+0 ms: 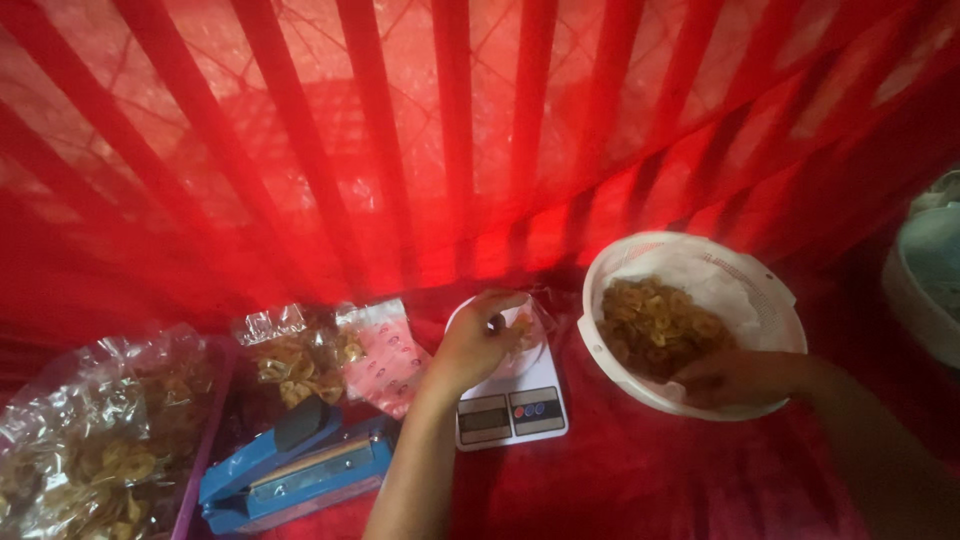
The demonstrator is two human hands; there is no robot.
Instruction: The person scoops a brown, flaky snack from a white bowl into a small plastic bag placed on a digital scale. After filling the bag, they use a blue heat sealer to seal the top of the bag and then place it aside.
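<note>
My left hand [478, 338] rests over the round plate of a small white kitchen scale [520, 405], pinching the edge of a clear plastic bag [535, 318] with a few chips in it. My right hand [735, 378] reaches into a white perforated basket [620, 268] lined with paper and filled with golden fried chips [655, 325]; the fingers are buried among the chips, so I cannot tell whether they hold any.
A blue heat sealer [290, 470] lies at the lower left. Filled chip bags [300, 355] and pink-printed empty bags [388, 358] lie beside it. A large clear sack of chips [90, 440] sits far left. Red striped cloth hangs behind; a pale container [930, 270] stands at the right edge.
</note>
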